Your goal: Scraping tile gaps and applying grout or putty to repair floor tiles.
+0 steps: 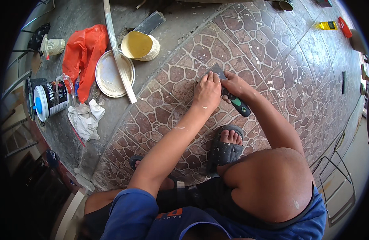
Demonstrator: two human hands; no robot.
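My right hand (237,86) grips a putty knife (241,107) with a black and green handle, whose end points back toward me. Its flat grey blade lies low against the brown stone-patterned floor tiles (184,96). My left hand (207,91) is on the blade beside the right one, fingers close together and pressing down on it. Small pale specks are scattered over the tiles. The blade's edge is partly hidden by my left fingers. Pale smears mark my left wrist and forearm.
Left of the tiles stand a cream tub (151,50), a round white lid (108,86) under a long strip (116,52), an orange plastic bag (84,52), a white rag (85,120) and a black-and-white bucket (52,100). A yellow bottle (327,25) lies far right. My sandalled foot (228,146) is near.
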